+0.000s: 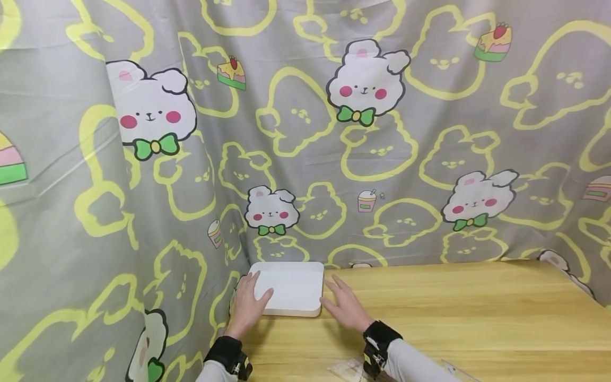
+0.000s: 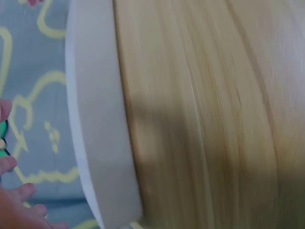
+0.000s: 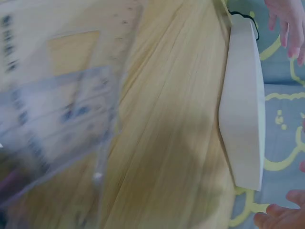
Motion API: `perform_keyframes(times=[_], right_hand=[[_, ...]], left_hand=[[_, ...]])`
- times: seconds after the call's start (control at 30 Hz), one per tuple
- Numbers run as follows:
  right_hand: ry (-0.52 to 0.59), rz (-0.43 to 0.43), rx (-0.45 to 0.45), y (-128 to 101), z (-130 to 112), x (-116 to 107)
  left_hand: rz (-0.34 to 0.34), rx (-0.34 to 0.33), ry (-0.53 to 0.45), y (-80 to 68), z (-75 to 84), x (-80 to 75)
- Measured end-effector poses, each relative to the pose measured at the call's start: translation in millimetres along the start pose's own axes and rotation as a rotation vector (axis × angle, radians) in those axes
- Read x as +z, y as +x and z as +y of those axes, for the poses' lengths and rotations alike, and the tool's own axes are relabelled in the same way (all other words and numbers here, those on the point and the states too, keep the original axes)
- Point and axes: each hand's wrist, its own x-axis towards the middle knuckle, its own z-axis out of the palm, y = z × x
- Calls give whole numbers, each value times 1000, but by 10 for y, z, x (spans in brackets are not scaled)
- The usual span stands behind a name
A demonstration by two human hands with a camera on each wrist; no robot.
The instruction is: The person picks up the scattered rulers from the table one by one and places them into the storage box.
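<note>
1 white tray [image 1: 291,289], shallow, rounded corners, at 6 o'clock in the head view, on the surface [image 1: 477,302] close to its far edge. 2 hands, both with a slack grip, fingers spread. Left hand [image 1: 247,302] at the tray's 9 o'clock, fingers reaching over that rim, thumb over the inside; contact cannot be told. Right hand [image 1: 348,307] at the tray's 3 to 4 o'clock, thumb by the near corner, touching or just beside, cannot tell which. 2 black wristbands [image 1: 382,335], 2 pale sleeves [image 1: 417,366].

2 clear plastic pieces at the bottom edge of the head view: a set square [image 1: 350,369] between 5 and 6 o'clock, a second piece [image 1: 459,370] between 4 and 5, mostly cut off. Right wrist view has clear plastic from 8 to 11 o'clock, blurred, one sheet overlapping another.

Surface is yellowish wood-look, grain running 9 to 3 o'clock. Grey printed cloth [image 1: 296,175] hangs at 12 and 9 o'clock, creased, yellow animal outlines; on it 4 large white cartoon faces [image 1: 365,87] with green bows, 2 whole cake slices [image 1: 231,74], 2 whole cups [image 1: 366,201]
</note>
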Motion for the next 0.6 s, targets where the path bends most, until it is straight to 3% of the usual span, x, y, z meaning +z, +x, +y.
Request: perform_keyframes(times=[0.17,0.33,0.43,0.6], right_hand=[[106,-10,73,136,7,177],[145,6,123,221,15,368],[131,27,140,258,37,450],[125,92,150,279,77,563]], left_hand=[[-25,-39,34,76,-276,15],[-65,-48,-99,71,-510,26],[-72,-37,-169,65,-585,38],[-116,-97,-188,67,-636,61]])
